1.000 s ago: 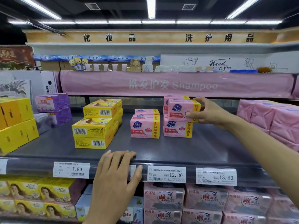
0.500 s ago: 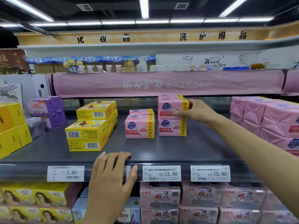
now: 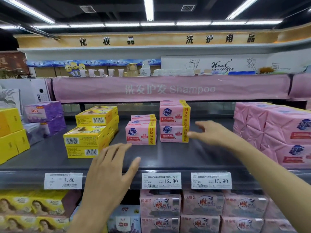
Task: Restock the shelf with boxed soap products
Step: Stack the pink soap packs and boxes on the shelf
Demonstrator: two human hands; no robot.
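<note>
Head view: the right hand (image 3: pixel 213 133) hovers just right of the two-high stack of pink soap boxes (image 3: pixel 174 121) mid-shelf, fingers loosely spread, holding nothing. The left hand (image 3: pixel 109 167) lies flat on the near edge of the shelf (image 3: pixel 176 155), fingers straight, slightly apart.

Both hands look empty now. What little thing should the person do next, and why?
Probably draw the right hand back to fetch another box. It is open and empty beside the two-high pink stack, the left hand just rests on the shelf edge, and the neighbouring pink box has nothing on top.
</note>
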